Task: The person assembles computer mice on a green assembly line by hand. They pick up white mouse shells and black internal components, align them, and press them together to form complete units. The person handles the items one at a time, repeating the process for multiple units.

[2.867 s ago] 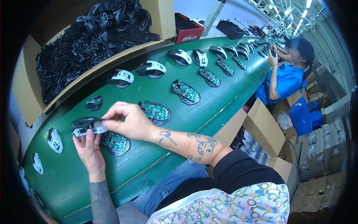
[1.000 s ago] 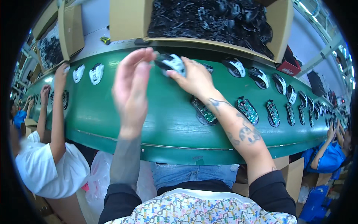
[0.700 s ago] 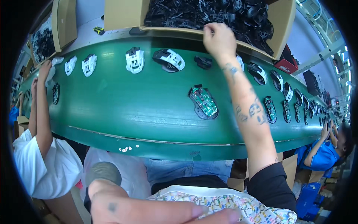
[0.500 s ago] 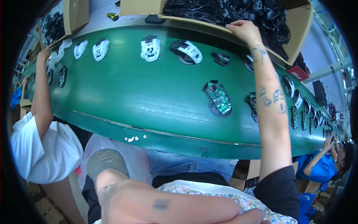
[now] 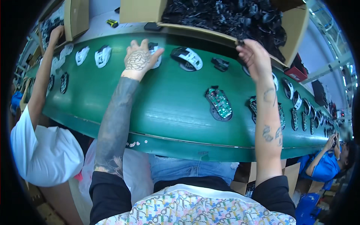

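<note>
My left hand (image 5: 140, 58) reaches over the green belt with its fingers spread, at a white mouse shell (image 5: 157, 61) that it partly covers. Whether it touches the shell I cannot tell. My right hand (image 5: 256, 58) is raised at the near edge of the big carton, its fingertips pinching a small black part (image 5: 240, 42). Left of that hand a small black mouse piece (image 5: 220, 64) lies on the belt, beside a black-and-white mouse shell (image 5: 186, 59). Nearer to me rests a mouse base with a green circuit board (image 5: 220, 104).
A carton (image 5: 202, 30) heaped with black parts (image 5: 221, 17) stands beyond the green belt (image 5: 168, 108). Several mouse shells and boards line the belt to the right. At left a co-worker's arm (image 5: 44, 71) reaches into another carton (image 5: 77, 18); a person in blue (image 5: 322, 167) sits at right.
My left hand has swung from close in front of me out to the white shell. My right hand has drawn back slightly from the carton with a small black part. The co-worker's hand has moved into the left carton.
</note>
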A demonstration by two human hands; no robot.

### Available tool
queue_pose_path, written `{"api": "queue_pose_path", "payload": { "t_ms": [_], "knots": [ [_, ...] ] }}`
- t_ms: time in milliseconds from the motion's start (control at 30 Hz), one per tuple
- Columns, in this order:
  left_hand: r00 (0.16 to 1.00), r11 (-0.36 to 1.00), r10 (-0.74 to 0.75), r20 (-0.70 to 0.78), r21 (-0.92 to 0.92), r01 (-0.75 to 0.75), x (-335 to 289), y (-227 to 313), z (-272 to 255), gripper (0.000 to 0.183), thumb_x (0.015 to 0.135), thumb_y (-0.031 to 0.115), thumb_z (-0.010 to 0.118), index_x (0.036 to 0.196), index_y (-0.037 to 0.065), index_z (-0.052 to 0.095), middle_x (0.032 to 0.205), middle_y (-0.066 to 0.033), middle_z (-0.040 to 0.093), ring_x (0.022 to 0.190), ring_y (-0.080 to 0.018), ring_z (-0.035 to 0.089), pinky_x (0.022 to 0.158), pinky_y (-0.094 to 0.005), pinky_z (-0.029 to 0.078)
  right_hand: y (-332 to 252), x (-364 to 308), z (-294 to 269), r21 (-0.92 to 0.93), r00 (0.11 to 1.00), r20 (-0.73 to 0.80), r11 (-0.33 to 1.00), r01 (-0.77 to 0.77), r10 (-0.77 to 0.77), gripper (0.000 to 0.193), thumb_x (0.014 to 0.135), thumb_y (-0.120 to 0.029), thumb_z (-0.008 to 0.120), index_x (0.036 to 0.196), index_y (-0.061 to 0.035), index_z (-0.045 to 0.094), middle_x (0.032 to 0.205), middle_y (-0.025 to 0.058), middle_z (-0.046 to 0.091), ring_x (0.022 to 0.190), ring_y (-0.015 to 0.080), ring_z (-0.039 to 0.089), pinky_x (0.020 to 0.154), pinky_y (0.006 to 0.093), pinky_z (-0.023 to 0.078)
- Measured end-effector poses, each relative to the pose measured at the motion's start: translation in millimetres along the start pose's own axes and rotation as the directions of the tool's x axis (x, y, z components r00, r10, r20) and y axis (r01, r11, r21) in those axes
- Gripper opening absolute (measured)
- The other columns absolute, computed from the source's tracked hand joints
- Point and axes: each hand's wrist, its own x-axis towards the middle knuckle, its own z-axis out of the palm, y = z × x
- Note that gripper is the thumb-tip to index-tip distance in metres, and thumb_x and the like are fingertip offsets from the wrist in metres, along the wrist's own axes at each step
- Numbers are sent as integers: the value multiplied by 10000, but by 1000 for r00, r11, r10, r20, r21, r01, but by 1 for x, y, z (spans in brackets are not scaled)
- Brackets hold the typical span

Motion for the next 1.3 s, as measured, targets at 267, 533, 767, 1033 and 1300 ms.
{"api": "queue_pose_path", "payload": {
  "t_ms": [267, 533, 767, 1033, 1300],
  "knots": [
    [937, 962, -125, 325, -192, 195, 35, -19, 4, 892, 650, 524, 743, 1234, -96, 480, 1074, -253, 631, 1019, -343, 627, 891, -384, 496, 8, -87, -8, 252, 983, 39, 950, -182, 178, 189, 928, -120, 574, 1081, -11, 584, 1016, 126, 669, 930, 226, 674, 733, 287, 561],
    [809, -623, 526, 263, -528, 577, -59, 67, -32, 678, 822, 382, 535, 1358, -4, 382, 1315, -224, 494, 1241, -384, 470, 1035, -496, 399, 35, -121, 19, 20, 994, -109, 1000, 3, -1, 170, 876, -111, 673, 993, 11, 653, 869, 61, 674, 761, 94, 643, 664, 220, 529],
    [879, -337, 268, 394, -817, 468, -101, 147, -16, 321, 972, 242, 539, 1236, 67, 486, 1097, -48, 595, 984, -118, 584, 846, -297, 488, 47, -127, 19, -271, 984, -159, 962, 30, -75, 183, 848, -109, 693, 983, 14, 699, 828, 51, 701, 726, 72, 632, 675, 216, 517],
    [946, -153, 282, 159, -966, 208, -99, 138, -8, 400, 984, 342, 495, 1239, 35, 463, 1085, -53, 585, 961, -101, 564, 840, -268, 467, 48, -124, 10, -178, 998, 58, 984, -12, 23, 207, 871, -81, 657, 1053, 11, 690, 907, 65, 699, 807, 84, 626, 728, 207, 495],
    [960, 202, 272, 62, -979, 6, -106, 123, -4, 444, 990, 349, 470, 1282, 17, 429, 1124, -82, 585, 981, -142, 572, 857, -293, 462, 60, -130, 26, -138, 996, 51, 988, -67, 74, 202, 876, -69, 660, 1050, 31, 682, 948, 55, 670, 853, 86, 605, 761, 213, 489]
  ]
}}
